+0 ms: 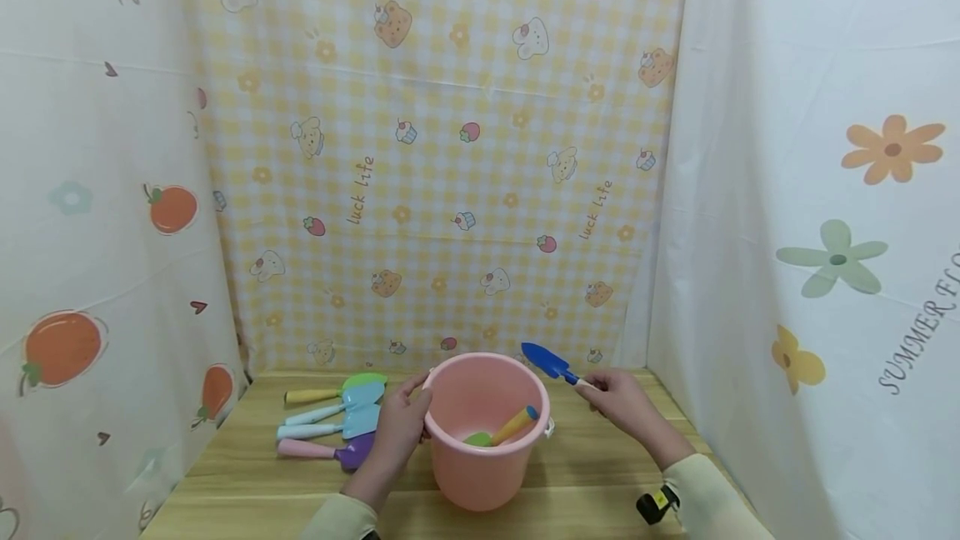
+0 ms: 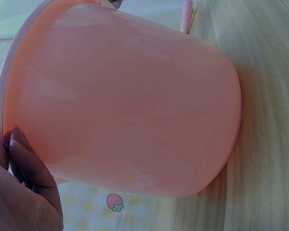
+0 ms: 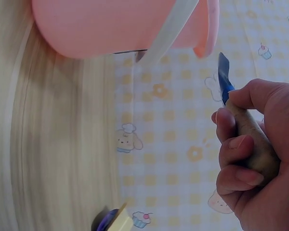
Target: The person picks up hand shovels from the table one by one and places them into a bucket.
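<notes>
A pink plastic bucket (image 1: 480,473) stands on the wooden table (image 1: 585,473). Inside it lies a small shovel with a green blade and an orange handle (image 1: 504,430). My left hand (image 1: 401,423) grips the bucket's left rim, its fingers on the bucket wall (image 2: 135,96) in the left wrist view. My right hand (image 1: 622,398) holds a blue toy shovel (image 1: 551,362) by its pale handle (image 3: 250,139), blade raised just right of the bucket's far rim. The bucket's white handle strap (image 3: 171,29) shows in the right wrist view.
Several toy shovels lie in a row left of the bucket: a green one (image 1: 341,388), two light blue ones (image 1: 337,419), a purple one (image 1: 330,450). Patterned cloth walls stand behind and on both sides. A small black and yellow object (image 1: 654,505) sits by my right sleeve.
</notes>
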`<state>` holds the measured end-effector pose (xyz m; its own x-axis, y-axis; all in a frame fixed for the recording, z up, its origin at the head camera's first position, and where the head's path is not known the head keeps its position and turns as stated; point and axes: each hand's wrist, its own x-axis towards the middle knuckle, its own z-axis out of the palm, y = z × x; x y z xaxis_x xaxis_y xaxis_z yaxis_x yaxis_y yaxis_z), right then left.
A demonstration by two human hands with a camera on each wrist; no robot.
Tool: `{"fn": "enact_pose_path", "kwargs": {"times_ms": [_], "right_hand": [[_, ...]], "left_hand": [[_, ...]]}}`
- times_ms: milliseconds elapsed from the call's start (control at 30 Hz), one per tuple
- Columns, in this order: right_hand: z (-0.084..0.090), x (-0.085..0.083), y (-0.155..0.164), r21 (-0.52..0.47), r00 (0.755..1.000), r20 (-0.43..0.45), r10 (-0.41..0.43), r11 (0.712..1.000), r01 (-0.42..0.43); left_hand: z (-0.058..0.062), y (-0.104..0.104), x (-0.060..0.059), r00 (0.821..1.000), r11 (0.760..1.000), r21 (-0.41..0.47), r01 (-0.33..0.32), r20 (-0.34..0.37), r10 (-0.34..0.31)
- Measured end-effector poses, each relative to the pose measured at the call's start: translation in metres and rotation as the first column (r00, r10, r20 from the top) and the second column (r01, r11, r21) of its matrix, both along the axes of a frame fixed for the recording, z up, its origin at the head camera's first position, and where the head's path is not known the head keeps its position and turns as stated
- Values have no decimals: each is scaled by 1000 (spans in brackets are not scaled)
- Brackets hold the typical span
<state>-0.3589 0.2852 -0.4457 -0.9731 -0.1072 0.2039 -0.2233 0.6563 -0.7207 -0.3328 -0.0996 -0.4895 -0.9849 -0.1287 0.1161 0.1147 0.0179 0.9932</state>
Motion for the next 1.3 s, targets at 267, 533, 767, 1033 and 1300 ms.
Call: {"fn": "enact_pose_path", "kwargs": {"times_ms": [267, 533, 767, 1033, 1300], "right_hand": [[6, 4, -6, 41, 999, -35, 34, 999, -33], [15, 11, -17, 50, 997, -34, 64, 997, -62], [19, 15, -24, 52, 988, -71, 134, 990, -130], [20, 17, -29, 58, 982, -73, 171, 984, -167], [25, 18, -34, 65, 971, -54, 233, 971, -230]], "left_hand": [[0, 0, -1, 1000, 1000, 7, 0, 3, 0], [1, 0, -1, 1000, 1000, 4, 1, 7, -1], [0, 0, 1, 1000, 1000, 6, 0, 9, 0], [-2, 0, -1, 1000, 1000, 20, -10, 11, 10], [-1, 0, 0, 1000, 1000, 19, -10, 14, 10]]}}
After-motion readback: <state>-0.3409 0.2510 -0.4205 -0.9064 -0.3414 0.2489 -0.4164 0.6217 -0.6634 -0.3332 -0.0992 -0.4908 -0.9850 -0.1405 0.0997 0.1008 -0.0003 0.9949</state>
